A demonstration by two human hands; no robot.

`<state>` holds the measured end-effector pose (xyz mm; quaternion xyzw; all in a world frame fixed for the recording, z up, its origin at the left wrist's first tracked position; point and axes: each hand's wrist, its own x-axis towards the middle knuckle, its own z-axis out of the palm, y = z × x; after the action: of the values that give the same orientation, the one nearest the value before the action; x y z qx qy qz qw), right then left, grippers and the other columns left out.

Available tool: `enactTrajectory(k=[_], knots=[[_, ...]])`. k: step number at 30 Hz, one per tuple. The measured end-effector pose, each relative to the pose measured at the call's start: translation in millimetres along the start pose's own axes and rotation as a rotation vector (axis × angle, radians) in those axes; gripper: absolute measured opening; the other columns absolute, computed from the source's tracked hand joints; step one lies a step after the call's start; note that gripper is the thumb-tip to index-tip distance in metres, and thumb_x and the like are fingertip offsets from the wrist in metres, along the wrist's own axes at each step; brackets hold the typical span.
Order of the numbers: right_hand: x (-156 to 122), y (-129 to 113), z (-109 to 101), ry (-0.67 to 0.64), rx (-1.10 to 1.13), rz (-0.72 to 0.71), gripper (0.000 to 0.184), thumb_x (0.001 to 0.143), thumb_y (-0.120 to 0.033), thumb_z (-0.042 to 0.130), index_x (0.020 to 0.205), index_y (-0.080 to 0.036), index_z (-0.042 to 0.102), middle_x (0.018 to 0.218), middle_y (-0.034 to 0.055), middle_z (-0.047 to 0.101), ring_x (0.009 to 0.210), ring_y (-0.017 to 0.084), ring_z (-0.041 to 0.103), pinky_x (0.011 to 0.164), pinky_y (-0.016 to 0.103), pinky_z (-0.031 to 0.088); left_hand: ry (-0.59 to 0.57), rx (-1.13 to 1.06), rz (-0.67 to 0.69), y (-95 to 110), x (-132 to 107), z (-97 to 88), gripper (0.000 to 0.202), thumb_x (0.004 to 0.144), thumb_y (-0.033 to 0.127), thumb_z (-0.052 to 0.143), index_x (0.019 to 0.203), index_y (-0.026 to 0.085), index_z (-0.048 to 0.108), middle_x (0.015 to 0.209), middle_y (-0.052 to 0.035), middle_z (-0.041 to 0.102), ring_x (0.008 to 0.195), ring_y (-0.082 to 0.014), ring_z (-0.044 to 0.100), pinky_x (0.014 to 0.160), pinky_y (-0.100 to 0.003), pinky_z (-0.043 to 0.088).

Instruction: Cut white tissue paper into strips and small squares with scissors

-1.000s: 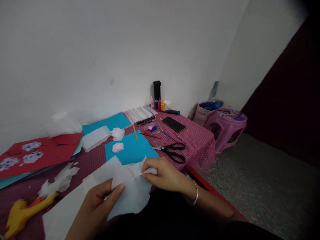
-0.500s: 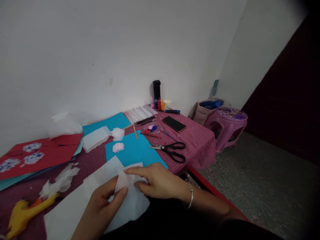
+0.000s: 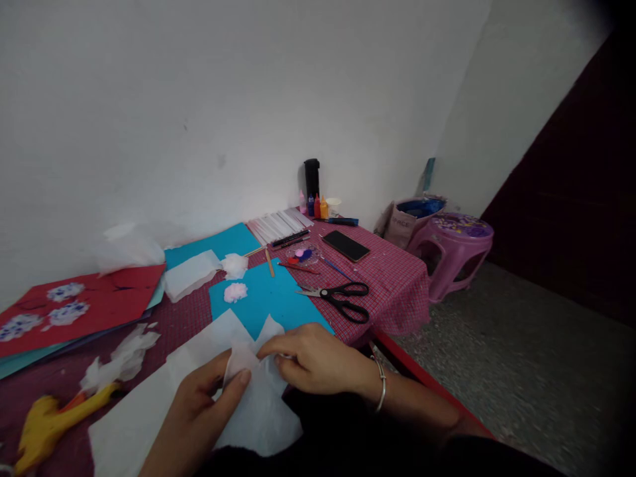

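My left hand (image 3: 206, 404) pinches a thin white tissue paper (image 3: 258, 411) between thumb and fingers near the table's front edge. On the tissue's right side, my right hand (image 3: 308, 358) has its index finger and thumb closed at a fold of it; a bangle circles that wrist. Under and left of the tissue lies a larger white sheet (image 3: 134, 417). Just beyond my hands, a blue sheet (image 3: 263, 291) carries a small pale pink tissue puff (image 3: 235, 292). Black-handled scissors (image 3: 342, 298) lie partly open at its right edge.
At left are a yellow glue gun (image 3: 44, 427), torn tissue scraps (image 3: 122, 361) and a red card (image 3: 114, 298) with blue-white flowers. Farther back lie a phone (image 3: 346, 246), a paint palette (image 3: 303, 254), paint bottles (image 3: 317, 205) and a black bottle (image 3: 312, 177). A pink stool (image 3: 454, 252) stands right.
My right fingers have moved slightly right and curled in on the tissue paper. The tissue between my hands has shifted, with a corner now standing up near the right fingers.
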<state>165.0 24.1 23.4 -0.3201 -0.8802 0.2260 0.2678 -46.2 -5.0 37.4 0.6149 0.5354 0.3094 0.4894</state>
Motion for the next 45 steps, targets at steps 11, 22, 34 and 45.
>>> enactTrajectory(k=[11,22,34,45], knots=[[1,5,10,0.105,-0.03,-0.032,0.012,0.091,-0.02,0.05,0.089,-0.019,0.062,0.081,0.0003,0.068,0.076,0.012,0.06,0.066,0.022,0.038,-0.003,0.021,0.016,3,2,6.1,0.026,0.078,0.036,0.064,0.097,0.018,0.071,0.086,-0.0047,0.073,0.078,-0.0224,0.066,0.061,-0.026,0.053],[1,7,7,0.181,0.13,0.046,0.01,0.09,-0.018,0.053,0.087,-0.018,0.062,0.083,0.0018,0.067,0.075,0.013,0.06,0.069,0.021,0.042,0.13,-0.245,-0.154,9,-6,5.2,0.031,0.069,0.041,0.074,0.089,0.016,0.07,0.068,-0.0014,0.071,0.056,-0.0186,0.063,0.053,-0.027,0.051],[-3,42,10,0.262,0.483,0.017,0.008,0.087,-0.019,0.055,0.086,-0.016,0.062,0.085,0.0017,0.064,0.078,0.013,0.058,0.073,0.024,0.044,0.491,-0.474,-0.324,27,-17,-17.8,0.048,0.035,0.03,0.089,0.074,0.02,0.063,0.044,0.0058,0.062,0.035,-0.0166,0.056,0.033,-0.021,0.043],[1,26,-1,0.179,0.313,-0.076,0.041,0.085,-0.036,0.066,0.12,-0.018,0.056,0.118,0.0091,0.06,0.111,0.019,0.054,0.097,0.033,0.04,0.465,-0.427,-0.262,24,-21,-19.1,0.045,0.035,0.042,0.09,0.07,0.021,0.074,0.049,0.004,0.065,0.041,-0.0134,0.056,0.036,-0.019,0.041]])
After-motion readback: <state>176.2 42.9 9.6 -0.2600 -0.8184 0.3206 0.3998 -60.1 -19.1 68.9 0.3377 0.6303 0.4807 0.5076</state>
